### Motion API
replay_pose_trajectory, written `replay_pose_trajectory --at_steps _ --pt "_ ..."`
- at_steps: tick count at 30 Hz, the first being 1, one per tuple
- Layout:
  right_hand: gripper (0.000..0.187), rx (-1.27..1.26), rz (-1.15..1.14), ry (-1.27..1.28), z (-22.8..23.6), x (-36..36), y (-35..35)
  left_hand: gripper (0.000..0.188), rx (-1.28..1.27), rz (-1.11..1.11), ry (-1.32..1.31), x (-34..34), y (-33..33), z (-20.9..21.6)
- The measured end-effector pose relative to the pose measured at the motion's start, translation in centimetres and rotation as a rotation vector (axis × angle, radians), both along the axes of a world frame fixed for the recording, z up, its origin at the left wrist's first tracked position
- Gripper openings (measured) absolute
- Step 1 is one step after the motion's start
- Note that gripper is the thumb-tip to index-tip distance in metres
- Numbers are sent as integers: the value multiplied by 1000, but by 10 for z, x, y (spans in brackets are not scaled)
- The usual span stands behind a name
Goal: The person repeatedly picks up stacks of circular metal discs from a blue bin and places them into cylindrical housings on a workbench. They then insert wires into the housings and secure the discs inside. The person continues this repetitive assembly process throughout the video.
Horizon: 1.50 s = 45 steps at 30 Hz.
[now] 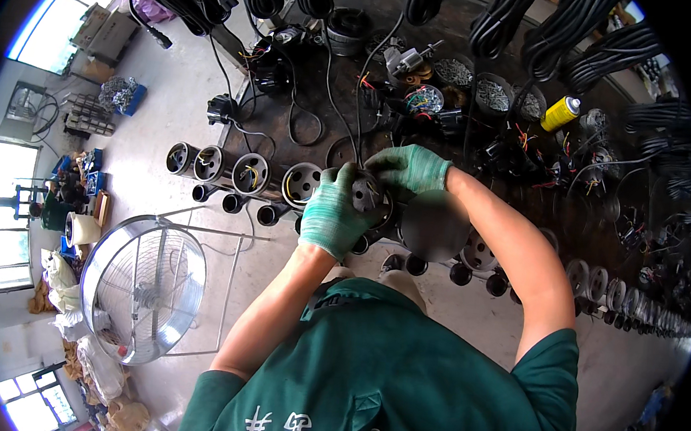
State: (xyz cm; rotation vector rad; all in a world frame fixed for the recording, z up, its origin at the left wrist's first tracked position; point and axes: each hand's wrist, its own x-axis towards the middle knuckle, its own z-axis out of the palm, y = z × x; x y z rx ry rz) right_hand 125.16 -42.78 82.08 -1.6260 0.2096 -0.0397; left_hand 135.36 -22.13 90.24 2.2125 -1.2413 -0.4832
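Note:
Both my hands wear green-and-grey knit gloves and meet at a dark round housing (361, 191) with holes in its face, at the bench's near edge. My left hand (335, 213) is wrapped round its left and near side, thumb reaching across the front. At its far side, my right hand (409, 170) has its fingers drawn together; whatever is between them is hidden. Black cables (327, 94) run down from above to this spot. Just left stands a similar housing (301, 184) with a yellow wire inside.
More round housings (250, 174) line the bench edge on both sides. Tubs of screws (492, 94), a yellow spray can (561, 114) and wired motor parts (271, 74) occupy the bench (303, 128). Coiled cables (499, 22) hang overhead. A large drum fan (142, 289) stands at left.

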Motion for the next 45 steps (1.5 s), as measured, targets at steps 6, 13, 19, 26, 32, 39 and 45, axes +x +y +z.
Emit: replay_pose_trajectory --at_steps 6,13,19,26,32,39,45 --pt "35 -478 -79 204 30 -19 5 81 132 -37 -35 -3 -7 9" --pt "35 -560 -105 352 43 -6 29 84 95 -96 -12 -5 -6 11" --pt "31 -670 -4 407 40 15 34 100 110 -146 51 5 8 -10" --pt "26 -892 -17 291 34 13 44 104 130 -165 108 12 13 -28" --pt "31 -914 -101 371 61 -17 48 104 146 -229 143 19 8 -30" --pt "26 -1125 105 643 150 -92 69 118 114 -289 -79 16 11 11" --pt "28 -1057 91 737 112 -143 110 30 116 -1034 -711 -13 -12 93"
